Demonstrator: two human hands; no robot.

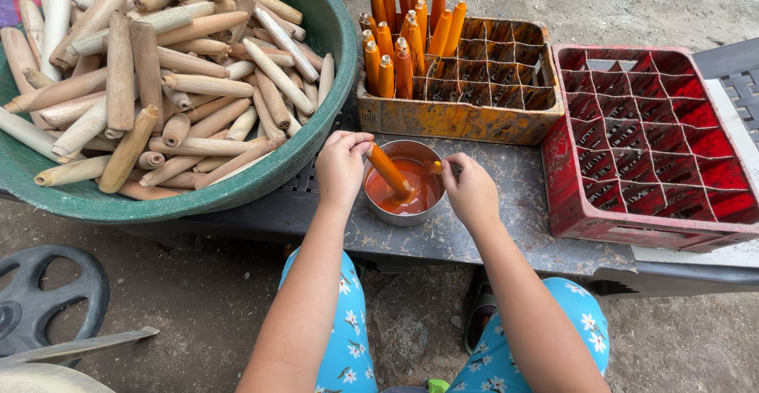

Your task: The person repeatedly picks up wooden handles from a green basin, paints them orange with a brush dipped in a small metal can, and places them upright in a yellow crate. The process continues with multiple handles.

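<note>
Your work surface is a low grey slab set over bare ground. At its centre sits a metal bowl of orange dye. At ten o'clock rests a wide green basin of plain wooden sticks. At twelve stands an orange divided crate, and at three a red divided crate.

Green basin, orange crate, red crate

Green basin of bare wooden sticks, empty red crate, black wheel on dirt ground
</note>
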